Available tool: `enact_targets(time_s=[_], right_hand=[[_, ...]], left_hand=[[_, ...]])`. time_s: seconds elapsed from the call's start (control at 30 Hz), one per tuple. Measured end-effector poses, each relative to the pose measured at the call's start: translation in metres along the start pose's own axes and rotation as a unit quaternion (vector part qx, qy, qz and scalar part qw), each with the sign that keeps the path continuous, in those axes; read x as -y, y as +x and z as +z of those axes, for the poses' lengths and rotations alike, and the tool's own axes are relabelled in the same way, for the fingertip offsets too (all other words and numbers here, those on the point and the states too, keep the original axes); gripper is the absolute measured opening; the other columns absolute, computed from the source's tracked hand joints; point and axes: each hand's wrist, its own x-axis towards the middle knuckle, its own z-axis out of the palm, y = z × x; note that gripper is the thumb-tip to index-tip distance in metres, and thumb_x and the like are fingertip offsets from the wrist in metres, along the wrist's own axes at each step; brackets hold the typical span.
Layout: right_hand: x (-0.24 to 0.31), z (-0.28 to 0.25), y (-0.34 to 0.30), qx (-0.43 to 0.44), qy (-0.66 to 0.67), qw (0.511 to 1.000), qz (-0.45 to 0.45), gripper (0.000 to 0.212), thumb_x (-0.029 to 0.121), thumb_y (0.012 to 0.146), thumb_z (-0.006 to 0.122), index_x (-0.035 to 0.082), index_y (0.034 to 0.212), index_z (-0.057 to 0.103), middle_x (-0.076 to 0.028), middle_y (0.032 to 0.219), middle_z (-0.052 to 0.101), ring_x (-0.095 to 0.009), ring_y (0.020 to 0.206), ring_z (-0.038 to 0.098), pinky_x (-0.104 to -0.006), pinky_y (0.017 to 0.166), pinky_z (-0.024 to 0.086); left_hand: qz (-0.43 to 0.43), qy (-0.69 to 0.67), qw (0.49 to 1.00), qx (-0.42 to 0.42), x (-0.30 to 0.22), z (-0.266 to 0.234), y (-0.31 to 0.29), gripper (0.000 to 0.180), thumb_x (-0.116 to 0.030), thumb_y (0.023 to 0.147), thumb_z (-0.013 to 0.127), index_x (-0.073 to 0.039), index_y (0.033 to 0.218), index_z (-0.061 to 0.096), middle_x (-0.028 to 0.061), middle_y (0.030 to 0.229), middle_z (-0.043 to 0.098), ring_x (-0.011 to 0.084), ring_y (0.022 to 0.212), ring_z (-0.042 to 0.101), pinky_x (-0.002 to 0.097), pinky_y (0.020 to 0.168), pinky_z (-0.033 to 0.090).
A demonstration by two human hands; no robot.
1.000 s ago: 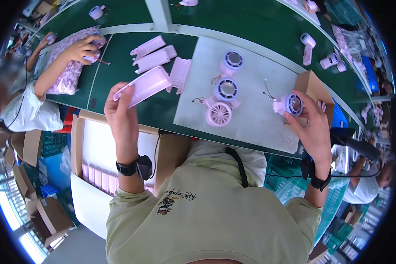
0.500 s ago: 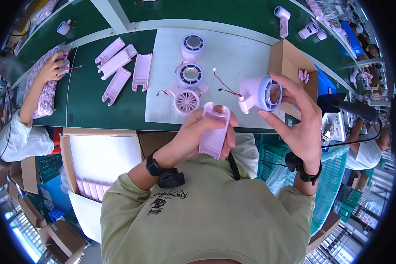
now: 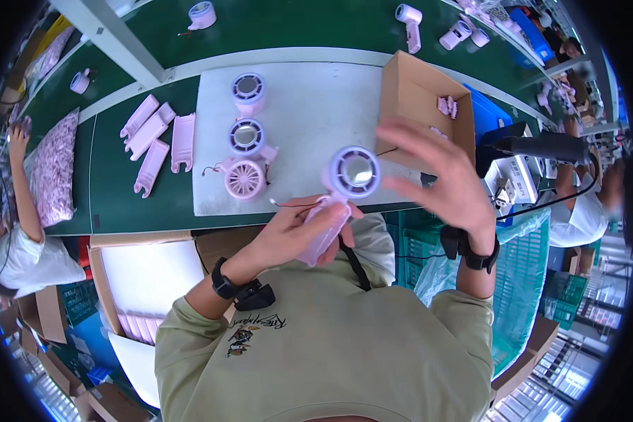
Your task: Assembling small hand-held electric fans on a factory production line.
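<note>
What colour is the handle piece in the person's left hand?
The handle piece is pale pink, best seen in the head view.

There's your long pink plastic handle shell (image 3: 321, 247), smooth, softly glossy, and your open brown cardboard box (image 3: 413, 83), plainly matt!

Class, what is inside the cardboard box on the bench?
Small pink parts show in the cardboard box; the right hand partly covers its near end, hiding whatever lies behind.
</note>
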Motion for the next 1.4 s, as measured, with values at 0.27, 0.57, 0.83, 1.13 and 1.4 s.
enact_targets(time_s=[0.27,0.57,0.83,1.13,1.4], right_hand=[[-0.146,-0.029,-0.015,0.080,-0.203,0.958,0.189,0.024,0.021,0.087,0.065,0.003,0.103,0.065,-0.020,0.095,0.066,-0.039,0.080,0.063,-0.0432,0.072,0.049],[-0.011,0.014,0.029,0.030,0.030,0.996,0.073,0.036,0.021,0.081,0.066,0.002,0.110,0.059,-0.017,0.106,0.064,-0.030,0.095,0.061,-0.0408,0.084,0.048],[-0.025,-0.015,-0.001,-0.188,0.042,0.979,0.068,0.040,0.014,0.082,0.073,0.000,0.116,0.058,-0.014,0.099,0.067,-0.022,0.085,0.064,-0.0302,0.074,0.052],[0.017,0.018,-0.031,-0.197,0.058,0.973,0.106,0.038,0.012,0.084,0.075,-0.004,0.114,0.059,-0.010,0.091,0.067,-0.018,0.079,0.063,-0.0304,0.069,0.054],[-0.009,0.090,-0.037,-0.224,-0.028,0.973,0.057,0.031,0.010,0.088,0.066,-0.001,0.117,0.065,-0.017,0.105,0.067,-0.030,0.089,0.064,-0.0382,0.079,0.051]], left_hand=[[0.173,-0.278,0.941,0.086,-0.020,0.021,0.005,0.109,-0.083,0.081,-0.002,-0.004,0.146,0.033,0.0099,0.096,0.059,0.0150,0.067,0.048,0.0259,0.062,0.038],[0.207,-0.299,0.914,0.182,-0.054,0.088,0.088,0.072,-0.063,0.097,0.022,-0.003,0.126,0.050,0.0083,0.083,0.060,0.0140,0.059,0.051,0.0247,0.054,0.042],[0.405,-0.029,0.909,0.098,-0.031,0.091,0.089,0.033,-0.031,0.104,0.036,-0.001,0.110,0.048,0.0076,0.082,0.060,0.0155,0.071,0.063,0.0287,0.067,0.053],[0.305,0.072,0.936,-0.159,0.019,0.043,0.071,0.034,-0.020,0.101,0.038,0.004,0.125,0.036,0.0134,0.084,0.064,0.0230,0.074,0.064,0.0328,0.066,0.051],[0.219,0.082,0.959,-0.159,0.031,0.035,0.057,0.041,-0.023,0.099,0.043,0.005,0.128,0.035,0.0151,0.084,0.062,0.0245,0.075,0.061,0.0337,0.069,0.049]])
